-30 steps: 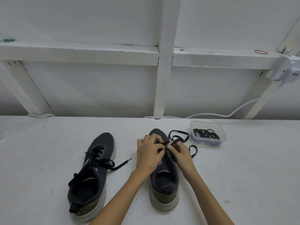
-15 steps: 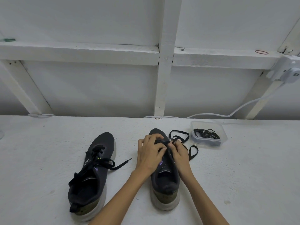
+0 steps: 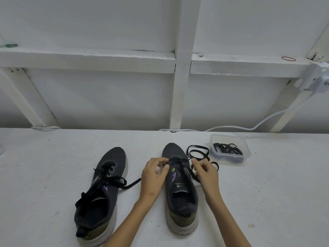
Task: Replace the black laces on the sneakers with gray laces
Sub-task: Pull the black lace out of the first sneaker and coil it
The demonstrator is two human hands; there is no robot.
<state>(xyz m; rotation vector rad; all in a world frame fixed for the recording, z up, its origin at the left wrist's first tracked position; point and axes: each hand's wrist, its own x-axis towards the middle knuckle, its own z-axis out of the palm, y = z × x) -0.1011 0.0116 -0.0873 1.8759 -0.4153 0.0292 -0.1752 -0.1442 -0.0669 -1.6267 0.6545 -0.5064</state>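
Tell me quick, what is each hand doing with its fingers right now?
Left hand: fingers curled at the lacing of the right sneaker; grip cannot be told.
Right hand: pinches the black lace.

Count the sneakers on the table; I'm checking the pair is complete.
2. The left sneaker lies left of both hands, laced in black. The right sneaker sits between the left hand and right hand, which holds its black lace. None looks hidden.
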